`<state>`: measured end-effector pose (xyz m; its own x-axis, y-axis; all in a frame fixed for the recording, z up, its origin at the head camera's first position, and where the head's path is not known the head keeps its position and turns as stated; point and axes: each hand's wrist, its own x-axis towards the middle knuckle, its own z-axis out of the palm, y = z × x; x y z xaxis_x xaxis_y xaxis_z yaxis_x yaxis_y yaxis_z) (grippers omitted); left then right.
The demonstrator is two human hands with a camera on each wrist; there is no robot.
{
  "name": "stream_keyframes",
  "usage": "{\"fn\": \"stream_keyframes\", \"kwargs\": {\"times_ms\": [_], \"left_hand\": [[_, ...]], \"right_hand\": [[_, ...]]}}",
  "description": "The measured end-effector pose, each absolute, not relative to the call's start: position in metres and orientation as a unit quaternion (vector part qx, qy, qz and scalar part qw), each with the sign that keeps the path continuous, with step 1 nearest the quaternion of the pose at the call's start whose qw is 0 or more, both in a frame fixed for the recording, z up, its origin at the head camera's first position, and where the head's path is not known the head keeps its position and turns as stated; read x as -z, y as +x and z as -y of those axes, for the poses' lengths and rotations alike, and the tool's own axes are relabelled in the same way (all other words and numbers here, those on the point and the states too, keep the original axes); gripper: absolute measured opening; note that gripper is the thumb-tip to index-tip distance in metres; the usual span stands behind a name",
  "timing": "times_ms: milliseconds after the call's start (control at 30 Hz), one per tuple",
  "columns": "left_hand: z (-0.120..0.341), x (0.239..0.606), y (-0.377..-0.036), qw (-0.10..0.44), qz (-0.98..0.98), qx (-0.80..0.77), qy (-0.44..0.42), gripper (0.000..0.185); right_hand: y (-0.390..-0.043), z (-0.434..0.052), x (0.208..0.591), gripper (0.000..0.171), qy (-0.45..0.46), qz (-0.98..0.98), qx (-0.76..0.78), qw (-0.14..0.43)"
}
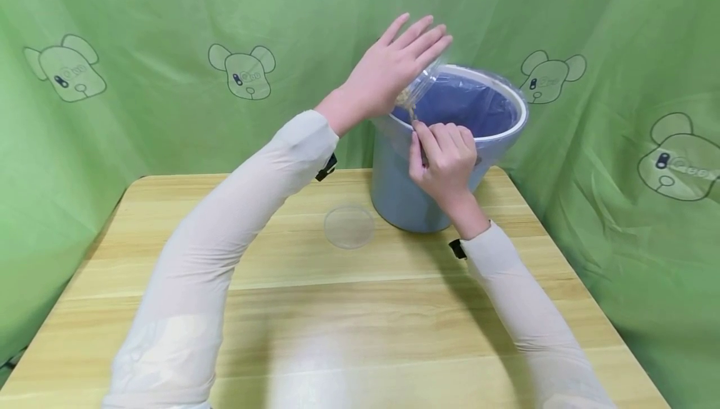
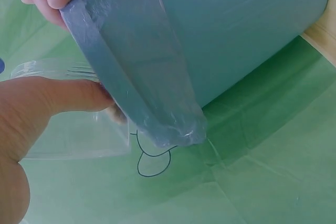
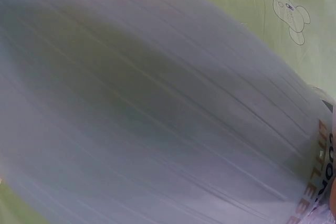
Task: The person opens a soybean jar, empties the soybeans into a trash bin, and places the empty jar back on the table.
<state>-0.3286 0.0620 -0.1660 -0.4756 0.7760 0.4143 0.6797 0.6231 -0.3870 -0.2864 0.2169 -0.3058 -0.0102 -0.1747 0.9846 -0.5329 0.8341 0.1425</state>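
In the upper right of the head view, the left hand holds a clear jar tipped at the bin's left edge, thumb against its wall and fingers stretched out; a few pale bits show in it. The right hand grips the bin's near rim over the plastic liner. Just left of the bin's base, 1 clear disc lies flat on the surface.

To do this well, the jar's mouth should sit well inside the rim, so bits drop in the liner, with the right hand steadying both. A steep tilt and light shake should free stragglers. Exactly where the mouth points is hard to tell, partly hidden by the left hand.
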Motion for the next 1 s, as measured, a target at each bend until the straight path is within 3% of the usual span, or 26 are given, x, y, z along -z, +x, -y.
{"fn": "stream_keyframes", "kwargs": {"times_ms": [600, 867, 1000], "left_hand": [[-0.071, 0.168, -0.321, 0.313, 0.827, -0.096, -0.458, 0.084], [-0.079, 0.167, -0.317, 0.283, 0.824, -0.147, -0.468, 0.09], [-0.08, 0.168, -0.316, 0.299, 0.825, -0.137, -0.46, 0.092]], "right_hand": [[-0.284, -0.216, 0.307, 0.019, 0.251, 0.695, -0.138, 0.66], [-0.284, -0.216, 0.307, 0.02, 0.25, 0.693, -0.14, 0.661], [-0.284, -0.217, 0.308, 0.019, 0.25, 0.694, -0.142, 0.661]]}}
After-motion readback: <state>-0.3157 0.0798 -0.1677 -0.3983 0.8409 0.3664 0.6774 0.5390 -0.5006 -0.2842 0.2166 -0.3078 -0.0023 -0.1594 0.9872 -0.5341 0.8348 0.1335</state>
